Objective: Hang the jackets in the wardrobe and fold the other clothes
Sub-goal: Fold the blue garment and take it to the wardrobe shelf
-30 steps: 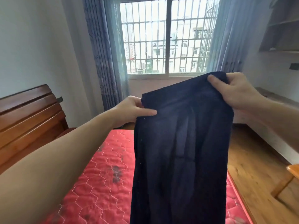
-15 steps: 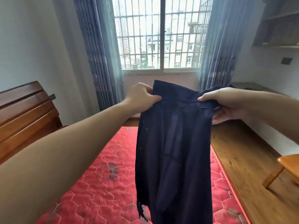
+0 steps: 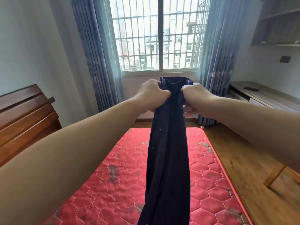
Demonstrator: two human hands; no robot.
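Two hands hold one dark navy garment (image 3: 168, 159) at its top edge, out in front above the red quilted mattress (image 3: 211, 181). The left hand (image 3: 151, 95) and right hand (image 3: 193, 98) grip it with curled fingers, close together. The cloth hangs gathered in a narrow, long column, flecked with pale specks.

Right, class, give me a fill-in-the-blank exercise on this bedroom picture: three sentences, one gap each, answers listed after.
1. Both hands, left and right, grip the top of a dark ____ garment.
2. The garment hangs above a ____ quilted mattress.
3. Behind the hands, curtains frame a barred ____.

Missing words: blue; red; window
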